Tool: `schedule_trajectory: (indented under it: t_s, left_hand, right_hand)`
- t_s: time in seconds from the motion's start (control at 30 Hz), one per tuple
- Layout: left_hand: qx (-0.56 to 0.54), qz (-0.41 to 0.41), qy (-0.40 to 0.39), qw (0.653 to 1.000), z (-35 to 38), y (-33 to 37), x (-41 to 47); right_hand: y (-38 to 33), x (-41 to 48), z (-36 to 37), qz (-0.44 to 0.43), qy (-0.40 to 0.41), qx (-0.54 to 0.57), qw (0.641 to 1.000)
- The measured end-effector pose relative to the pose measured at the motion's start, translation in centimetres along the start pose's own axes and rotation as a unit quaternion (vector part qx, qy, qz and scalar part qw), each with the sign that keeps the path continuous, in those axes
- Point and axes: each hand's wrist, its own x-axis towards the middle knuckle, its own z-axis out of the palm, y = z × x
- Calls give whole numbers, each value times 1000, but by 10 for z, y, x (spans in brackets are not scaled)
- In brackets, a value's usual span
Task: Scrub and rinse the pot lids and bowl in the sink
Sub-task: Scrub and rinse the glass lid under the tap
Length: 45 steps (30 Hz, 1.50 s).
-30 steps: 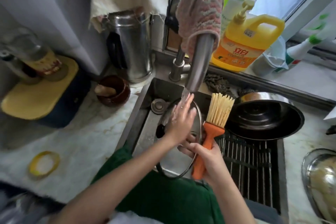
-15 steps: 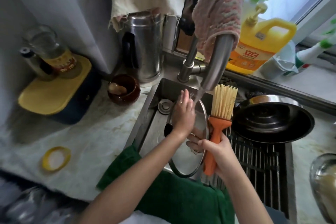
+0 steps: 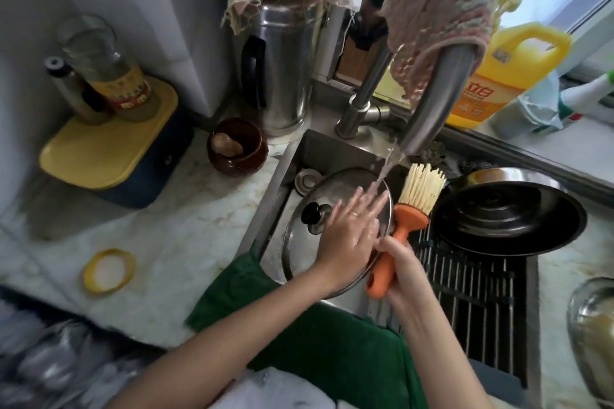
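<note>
While water runs from the faucet (image 3: 435, 100), a glass pot lid (image 3: 319, 209) is held tilted in the sink (image 3: 282, 183), knob (image 3: 312, 213) facing up toward 10 o'clock.

- Left hand (image 3: 352, 232): fingers spread flat, pressed on the lid's glass face, fingertips (image 3: 372, 199) right under the stream. Nothing is pinched; it reads as rubbing/rinsing.
- Right hand (image 3: 402, 269): wrapped around the orange handle of the scrub brush (image 3: 408, 216), and the lid's 4 o'clock rim looks steadied by the same hand, though the contact is hidden behind the left hand.
- Brush long axis runs roughly 7 to 1 o'clock, bristles (image 3: 425, 186) pointing to 1 o'clock, away from the lid face. Bristles are just beside the lid's rim at 3 o'clock, not touching the glass.
- Key relation: the lid lies at 9 o'clock from the bristles. For a scrub stroke the brush head would probably have to be swung over toward 9–10 o'clock. The left hand is on the lid already, so it is the nearer one.
- Second, dark lid (image 3: 508, 219) rests upside down at 3 o'clock, over the drying rack (image 3: 465, 292), well apart from both hands.
- Bowl: a metal vessel at the frame's 4 o'clock edge is cut off; not confirmed as the bowl.

Judgement: first lid mid-rinse, the rest pending.
</note>
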Motion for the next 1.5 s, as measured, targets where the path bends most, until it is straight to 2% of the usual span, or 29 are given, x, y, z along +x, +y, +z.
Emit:
schedule_trajectory:
  t_s: [0.07,0.17,0.23,0.3,0.37,0.43,0.47,0.53,0.57,0.63,0.77,0.9,0.97,1.03,1.13,1.17,1.27,1.37,1.43,1.5]
  left_hand:
    - [-13,-15,-2,1000,-10,-8,24]
    - [55,-57,-19,997,-16,-4,54]
    - [82,16,-68,994,-15,0,43]
    - [83,97,-84,988,-16,-7,16]
    - [75,120,-84,986,-19,-24,-12]
    - [51,68,-51,995,-18,-41,-34]
    - [25,4,-22,999,-16,-49,-40]
    - [-68,-157,19,985,-17,-61,-34]
    - [-103,-209,10,972,-19,-63,-19]
    - [-142,-253,-43,956,-23,-65,23]
    - [-234,-258,-69,935,-23,-59,81]
    - [-81,-184,-35,979,3,-30,23]
    - [-82,-203,-2,976,14,-11,0]
    - [-121,-211,17,970,13,-13,15]
    - [-214,-132,-18,968,3,-38,36]
    - [-221,-130,-18,966,5,-46,32]
    - [-210,-195,-6,958,22,-56,5]
    - [-219,-197,-7,955,20,-56,8]
    - [-205,-182,-38,961,10,-57,32]
    - [-249,-202,-90,943,1,-57,57]
  right_hand:
    - [4,-2,1,-3,-36,61,997]
    - [2,2,5,-6,-46,95,994]
    - [-2,6,3,-6,-21,100,995]
    - [-7,6,-1,-1,0,135,991]
    - [-7,3,-4,-4,6,205,979]
    - [-6,-2,-6,-25,11,259,965]
    - [-7,-4,-7,-38,24,264,963]
    - [-9,-7,-9,-60,51,243,967]
    - [-12,-10,-9,-69,60,230,969]
    - [-16,-18,-9,-80,64,212,972]
    - [-25,-32,-10,-83,63,186,977]
    - [-33,-40,-16,-91,78,171,978]
    - [-29,-40,-17,-76,84,162,980]
    - [-28,-38,-14,-75,88,154,981]
    - [-33,-40,-13,-90,91,169,977]
    - [-36,-42,-15,-93,89,172,977]
    - [-42,-43,-18,-88,81,157,980]
    - [-39,-44,-20,-72,65,115,989]
    - [-36,-44,-18,-65,47,90,993]
    - [-34,-43,-16,-54,32,75,995]
